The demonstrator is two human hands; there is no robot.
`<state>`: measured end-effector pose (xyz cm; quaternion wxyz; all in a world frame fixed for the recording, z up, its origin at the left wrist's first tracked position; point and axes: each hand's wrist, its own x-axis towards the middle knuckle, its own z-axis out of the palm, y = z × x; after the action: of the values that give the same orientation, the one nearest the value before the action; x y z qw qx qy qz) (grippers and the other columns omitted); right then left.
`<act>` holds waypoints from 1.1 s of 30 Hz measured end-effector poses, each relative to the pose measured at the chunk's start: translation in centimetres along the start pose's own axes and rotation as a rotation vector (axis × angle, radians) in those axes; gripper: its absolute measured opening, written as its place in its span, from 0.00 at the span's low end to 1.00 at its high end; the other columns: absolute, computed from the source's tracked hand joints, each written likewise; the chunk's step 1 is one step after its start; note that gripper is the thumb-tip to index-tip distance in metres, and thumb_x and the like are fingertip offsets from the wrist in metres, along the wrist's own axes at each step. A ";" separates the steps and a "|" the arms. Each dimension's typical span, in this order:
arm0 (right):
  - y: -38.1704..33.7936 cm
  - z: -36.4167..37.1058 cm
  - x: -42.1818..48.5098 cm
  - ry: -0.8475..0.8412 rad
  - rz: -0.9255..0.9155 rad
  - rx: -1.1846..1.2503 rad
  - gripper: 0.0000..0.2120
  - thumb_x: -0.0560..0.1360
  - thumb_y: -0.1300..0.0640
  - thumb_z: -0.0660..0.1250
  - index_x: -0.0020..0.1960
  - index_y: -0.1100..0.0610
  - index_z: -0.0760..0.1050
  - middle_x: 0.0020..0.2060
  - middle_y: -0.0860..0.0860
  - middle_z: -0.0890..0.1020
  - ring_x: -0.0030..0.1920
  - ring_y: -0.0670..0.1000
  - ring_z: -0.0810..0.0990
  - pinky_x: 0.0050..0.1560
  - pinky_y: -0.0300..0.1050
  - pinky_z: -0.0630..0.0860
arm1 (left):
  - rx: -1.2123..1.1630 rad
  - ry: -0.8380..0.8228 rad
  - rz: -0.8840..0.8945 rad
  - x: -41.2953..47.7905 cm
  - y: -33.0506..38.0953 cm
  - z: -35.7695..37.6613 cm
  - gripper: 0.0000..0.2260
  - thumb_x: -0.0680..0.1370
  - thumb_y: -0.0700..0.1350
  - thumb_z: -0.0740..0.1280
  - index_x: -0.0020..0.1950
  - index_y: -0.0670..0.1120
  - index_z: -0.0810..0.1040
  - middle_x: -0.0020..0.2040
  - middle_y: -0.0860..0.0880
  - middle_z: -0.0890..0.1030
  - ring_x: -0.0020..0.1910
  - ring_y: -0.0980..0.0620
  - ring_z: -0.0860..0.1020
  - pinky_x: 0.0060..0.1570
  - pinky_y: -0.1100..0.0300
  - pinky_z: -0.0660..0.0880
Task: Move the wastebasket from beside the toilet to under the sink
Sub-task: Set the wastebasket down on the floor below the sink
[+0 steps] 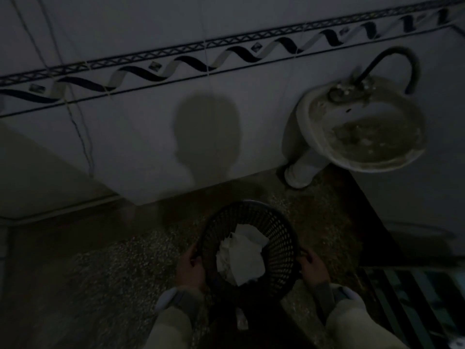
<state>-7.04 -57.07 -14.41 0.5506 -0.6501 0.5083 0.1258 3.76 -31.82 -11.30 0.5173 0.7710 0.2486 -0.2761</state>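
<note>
Both hands clamped on the rim of the black mesh wastebasket (247,245): left hand (190,269) at its 8 o'clock, right hand (313,267) at its 4 o'clock, fingers curled over the edge. Basket sits between the hands, crumpled white paper (241,255) inside, speckled floor (113,268) below. Pedestal sink (362,127) at 1 o'clock, well apart, against the tiled wall (151,127). Dim lighting.

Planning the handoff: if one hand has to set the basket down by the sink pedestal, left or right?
Right, probably. The right hand grips the wastebasket rim on the side nearer the sink and its pedestal, ahead and to the right. The left hand holds the far rim.
</note>
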 end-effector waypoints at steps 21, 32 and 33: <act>-9.6 1.7 14.6 -0.032 0.037 -0.208 0.17 0.77 0.65 0.59 0.66 0.63 0.70 0.60 0.61 0.77 0.50 0.53 0.74 0.26 0.25 0.72 | -0.254 0.052 -0.231 12.5 4.7 5.7 0.17 0.77 0.36 0.61 0.65 0.43 0.73 0.64 0.39 0.76 0.60 0.40 0.75 0.61 0.46 0.73; -4.3 6.0 26.5 -0.036 0.155 -0.304 0.20 0.70 0.49 0.63 0.62 0.52 0.71 0.58 0.62 0.78 0.57 0.65 0.77 0.57 0.68 0.74 | -0.036 0.095 -0.284 21.6 2.1 9.8 0.16 0.76 0.41 0.62 0.64 0.45 0.72 0.58 0.47 0.78 0.55 0.46 0.75 0.53 0.53 0.73; -3.6 6.2 28.1 -0.047 0.155 -0.301 0.19 0.73 0.53 0.63 0.63 0.55 0.71 0.58 0.63 0.77 0.56 0.64 0.77 0.58 0.69 0.73 | -0.030 0.100 -0.287 22.7 1.4 10.6 0.16 0.76 0.42 0.62 0.64 0.46 0.73 0.59 0.46 0.79 0.55 0.45 0.76 0.55 0.51 0.74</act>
<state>11.02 -66.97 -34.90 0.4474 -0.6809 0.5193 0.2579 19.35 -40.00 -29.20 0.4709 0.7324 0.3858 -0.3049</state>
